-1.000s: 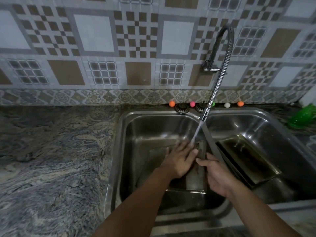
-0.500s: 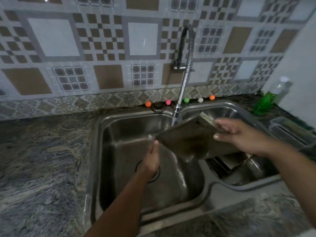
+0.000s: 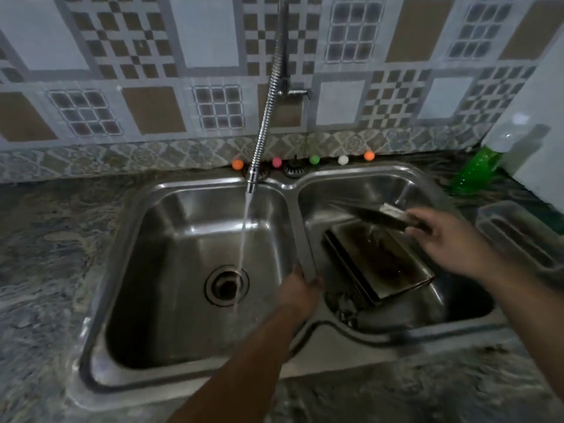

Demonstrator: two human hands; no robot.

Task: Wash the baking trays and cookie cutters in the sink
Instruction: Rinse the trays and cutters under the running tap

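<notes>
My right hand [image 3: 448, 239] grips one end of a dark baking tray [image 3: 375, 215] and holds it tilted over the back of the right basin. Below it, stacked baking trays [image 3: 387, 270] with brown stains lie in that basin. My left hand [image 3: 297, 293] sits on the sink divider [image 3: 305, 233], its fingers curled over it, apart from the held tray. Small dark items [image 3: 345, 306] lie at the front of the right basin, too blurred to identify. The tap [image 3: 251, 181] runs a stream of water into the left basin, beside the drain [image 3: 227, 285].
A green bottle [image 3: 473, 172] stands at the back right of the marble counter. A clear plastic container [image 3: 518, 236] sits right of the sink. Several coloured balls [image 3: 237, 164] line the back rim under the tiled wall.
The tray went from under the tap in the left basin across to the right basin. My left hand has let go of it and dropped onto the divider. My view turned right.
</notes>
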